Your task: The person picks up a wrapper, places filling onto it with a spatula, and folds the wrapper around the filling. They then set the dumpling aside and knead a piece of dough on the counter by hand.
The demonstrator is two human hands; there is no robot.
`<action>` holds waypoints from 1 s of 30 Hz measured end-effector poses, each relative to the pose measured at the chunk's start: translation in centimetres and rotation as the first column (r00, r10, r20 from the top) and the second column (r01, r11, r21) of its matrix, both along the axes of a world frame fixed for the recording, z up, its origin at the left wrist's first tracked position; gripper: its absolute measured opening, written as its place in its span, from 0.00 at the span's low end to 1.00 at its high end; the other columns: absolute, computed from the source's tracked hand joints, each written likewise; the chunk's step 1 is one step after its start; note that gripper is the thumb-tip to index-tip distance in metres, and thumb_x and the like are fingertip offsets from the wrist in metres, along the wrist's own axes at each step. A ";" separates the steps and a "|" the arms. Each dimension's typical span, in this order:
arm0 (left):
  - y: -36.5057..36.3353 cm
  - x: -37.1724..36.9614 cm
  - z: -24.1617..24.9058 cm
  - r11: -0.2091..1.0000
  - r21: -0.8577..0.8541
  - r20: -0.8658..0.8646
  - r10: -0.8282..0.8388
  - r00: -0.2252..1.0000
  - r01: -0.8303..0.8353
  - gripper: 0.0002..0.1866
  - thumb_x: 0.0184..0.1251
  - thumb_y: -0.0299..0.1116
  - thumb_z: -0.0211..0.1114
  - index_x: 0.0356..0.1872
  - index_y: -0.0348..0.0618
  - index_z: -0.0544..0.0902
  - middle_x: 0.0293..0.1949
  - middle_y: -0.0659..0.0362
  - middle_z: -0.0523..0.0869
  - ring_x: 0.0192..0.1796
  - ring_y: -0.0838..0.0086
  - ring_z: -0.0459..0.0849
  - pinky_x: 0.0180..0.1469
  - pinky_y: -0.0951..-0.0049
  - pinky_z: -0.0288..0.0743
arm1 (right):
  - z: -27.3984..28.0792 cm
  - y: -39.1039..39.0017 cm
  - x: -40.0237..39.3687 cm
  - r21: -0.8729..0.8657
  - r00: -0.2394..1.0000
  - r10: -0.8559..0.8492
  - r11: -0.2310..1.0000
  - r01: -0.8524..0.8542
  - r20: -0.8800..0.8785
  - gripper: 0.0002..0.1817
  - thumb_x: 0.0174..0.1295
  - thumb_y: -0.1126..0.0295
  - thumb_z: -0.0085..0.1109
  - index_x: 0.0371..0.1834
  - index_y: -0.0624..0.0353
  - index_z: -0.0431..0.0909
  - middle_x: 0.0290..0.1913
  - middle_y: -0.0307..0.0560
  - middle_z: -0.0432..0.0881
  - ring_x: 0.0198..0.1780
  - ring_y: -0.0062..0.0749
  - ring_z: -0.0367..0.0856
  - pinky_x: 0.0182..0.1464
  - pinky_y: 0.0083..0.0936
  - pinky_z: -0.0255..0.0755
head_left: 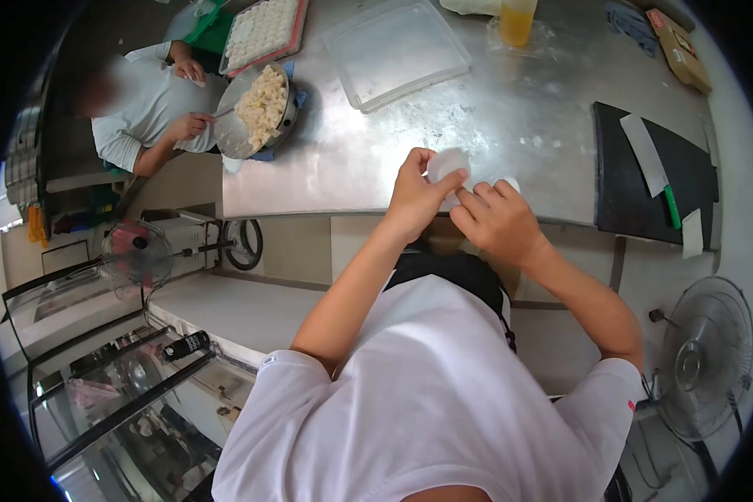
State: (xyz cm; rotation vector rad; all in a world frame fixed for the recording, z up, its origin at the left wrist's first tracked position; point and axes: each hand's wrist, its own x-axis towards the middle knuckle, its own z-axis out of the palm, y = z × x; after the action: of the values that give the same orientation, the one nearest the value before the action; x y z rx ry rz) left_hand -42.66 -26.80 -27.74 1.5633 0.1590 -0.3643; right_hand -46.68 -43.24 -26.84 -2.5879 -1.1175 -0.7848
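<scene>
A thin, white, round wrapper (450,161) is up in front of me, over the near edge of the steel table. My left hand (417,194) pinches it between thumb and fingers from the left side. Beside it, my right hand (502,224) is closed, its fingertips at the wrapper's lower right edge. A second bit of white shows behind the right fingers; what it belongs to is hidden. Nearest on the bare metal beyond my hands is a clear plastic lid or shallow tray (397,50).
At left, a co-worker (163,100) holds a utensil at a metal bowl (290,117) of pale, chunky food. Behind it is a tray (299,33) of white rounded pieces. A green-handled cleaver (644,151) lies on a black board (611,184); fans (699,360) stand at both sides.
</scene>
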 end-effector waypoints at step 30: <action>0.8 -1.3 4.8 0.937 -0.342 0.248 0.015 0.969 0.074 0.07 0.62 0.18 0.68 0.35 0.34 0.78 0.45 0.48 0.86 0.50 0.72 0.84 0.59 0.70 0.77 | 1.6 2.8 -0.1 0.774 0.606 0.662 -0.061 0.630 -0.441 0.12 0.69 0.75 0.57 0.51 0.71 0.70 0.49 0.49 0.77 0.50 0.31 0.82 0.53 0.31 0.82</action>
State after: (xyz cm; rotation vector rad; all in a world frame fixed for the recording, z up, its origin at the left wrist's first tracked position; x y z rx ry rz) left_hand -44.00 -26.00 -22.97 1.2447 -0.1203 -0.2037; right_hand -46.76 -40.48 -25.28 -1.0324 0.0633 -0.0497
